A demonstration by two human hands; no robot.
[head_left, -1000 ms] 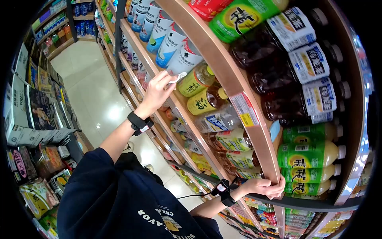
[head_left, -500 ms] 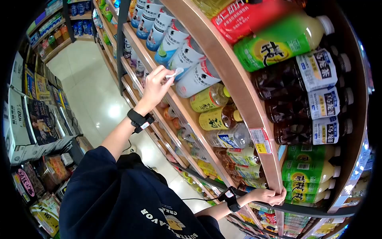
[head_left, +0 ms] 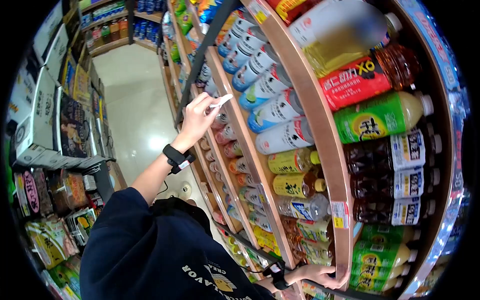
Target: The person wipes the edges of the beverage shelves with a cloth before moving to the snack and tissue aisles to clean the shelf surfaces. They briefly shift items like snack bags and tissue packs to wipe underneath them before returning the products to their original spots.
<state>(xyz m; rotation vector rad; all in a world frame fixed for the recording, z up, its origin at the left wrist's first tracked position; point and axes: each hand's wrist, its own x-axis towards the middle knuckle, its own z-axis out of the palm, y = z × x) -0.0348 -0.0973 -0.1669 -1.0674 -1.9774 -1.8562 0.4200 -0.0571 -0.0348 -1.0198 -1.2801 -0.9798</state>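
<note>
My left hand point(head_left: 198, 116) pinches a small white piece point(head_left: 221, 101), perhaps folded paper, before the wooden edge of a shelf point(head_left: 234, 121). Beyond it lie blue-and-white cans point(head_left: 265, 80) in rows. At the lower right my right hand point(head_left: 320, 276) has its fingers wrapped round the end of a wooden shelf edge point(head_left: 343, 250), below a price tag point(head_left: 340, 215). Green-labelled bottles point(head_left: 376, 255) are just beyond that hand. Both wrists wear black bands.
Dark bottles with white labels point(head_left: 410, 182) and a red-labelled bottle point(head_left: 355, 82) fill the shelf at right. Yellow-labelled bottles point(head_left: 291, 185) occupy the middle shelf. Stacked boxes point(head_left: 42, 117) and packaged snacks point(head_left: 47, 240) line the left side, across a pale floor point(head_left: 131, 95).
The view has shifted, so the upper shelf items appear lower and further right. My left hand still pinches the white piece. My right hand appears lower and further left, still at the shelf edge.
</note>
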